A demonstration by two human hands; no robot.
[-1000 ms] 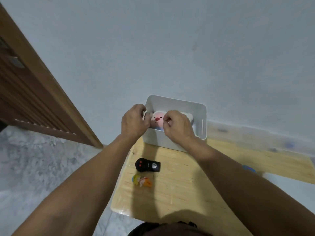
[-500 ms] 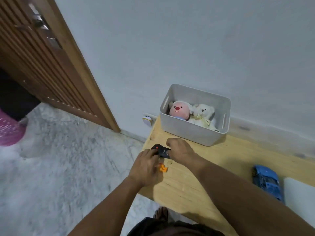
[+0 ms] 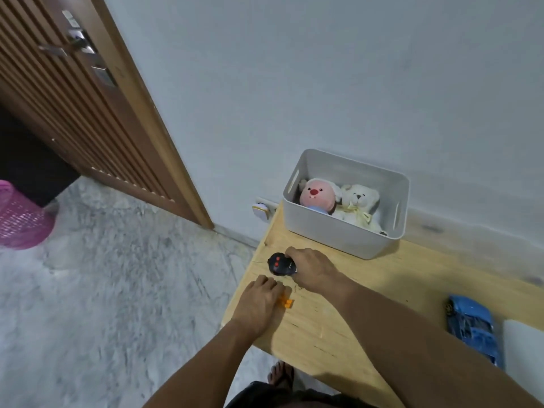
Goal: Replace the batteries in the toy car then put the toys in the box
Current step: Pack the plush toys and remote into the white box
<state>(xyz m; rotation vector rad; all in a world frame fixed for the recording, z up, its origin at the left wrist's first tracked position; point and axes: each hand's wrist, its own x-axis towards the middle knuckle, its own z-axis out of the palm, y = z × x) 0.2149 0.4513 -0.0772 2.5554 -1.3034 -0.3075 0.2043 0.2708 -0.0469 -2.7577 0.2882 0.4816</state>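
Observation:
A grey box [image 3: 338, 231] stands at the back of the wooden table [image 3: 382, 290], against the wall. Inside it lie a pink plush toy [image 3: 316, 193] and a white plush bear [image 3: 357, 206]. My right hand [image 3: 312, 267] grips a black remote control [image 3: 278, 264] with red buttons, near the table's left corner. My left hand [image 3: 259, 301] curls over a small orange toy figure [image 3: 287, 302] just in front of it; only the toy's orange end shows. A blue toy car [image 3: 474, 325] lies on the table at the right.
A white object [image 3: 524, 357] lies at the right edge beside the car. A wooden slatted door [image 3: 73, 113] stands at the left, a pink basket [image 3: 20, 216] on the marble floor. A wall plug [image 3: 260, 209] sits left of the box. My foot [image 3: 281, 375] shows below the table.
Both hands left the pink plush in the box and came down to the table's left corner. The right hand took hold of the remote and the left closed over the orange figure.

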